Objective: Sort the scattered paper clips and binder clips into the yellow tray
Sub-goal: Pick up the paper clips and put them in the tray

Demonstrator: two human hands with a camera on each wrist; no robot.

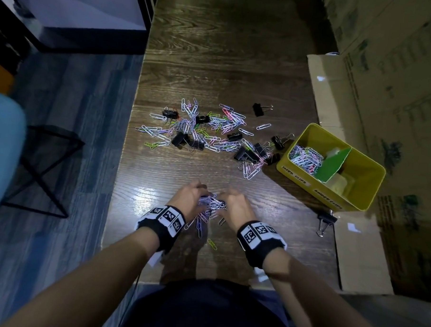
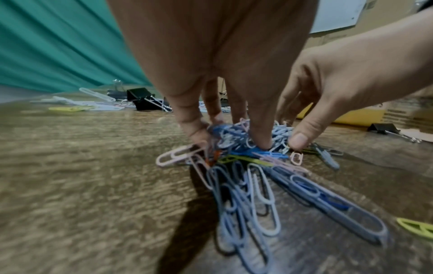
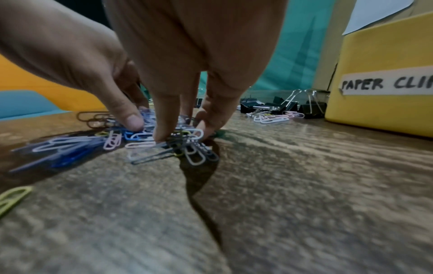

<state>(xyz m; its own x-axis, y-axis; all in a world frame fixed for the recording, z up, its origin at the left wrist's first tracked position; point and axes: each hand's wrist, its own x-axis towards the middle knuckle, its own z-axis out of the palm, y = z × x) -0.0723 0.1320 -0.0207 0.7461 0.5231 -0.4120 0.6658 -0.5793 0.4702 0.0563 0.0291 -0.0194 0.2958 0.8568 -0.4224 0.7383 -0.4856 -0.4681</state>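
From the head view, a small heap of paper clips (image 1: 209, 205) is being gathered on the worktop (image 1: 214, 64) between the left hand (image 1: 189, 195) and the right hand (image 1: 235, 203), close to the near edge; the main scatter of paper clips and binder clips (image 1: 201, 133) is seen farther off, and the yellow tray (image 1: 361, 192) stands to the right, its near compartment already part-filled with clips. In the left wrist view, the left fingertips (image 2: 199, 137) are pressed down into the bunch (image 2: 236, 144), the grip narrow and pinching clips, with several long clips trailing loose toward the camera. In the right wrist view, the right fingertips (image 3: 161, 133) are closed likewise on the same heap (image 3: 178, 140), the tray wall labelled for paper clips (image 3: 384, 55) just to the right. The gathering step is judged in hand; next, a firm lift and carry to that labelled compartment is called for, with stragglers likely to be dropped.
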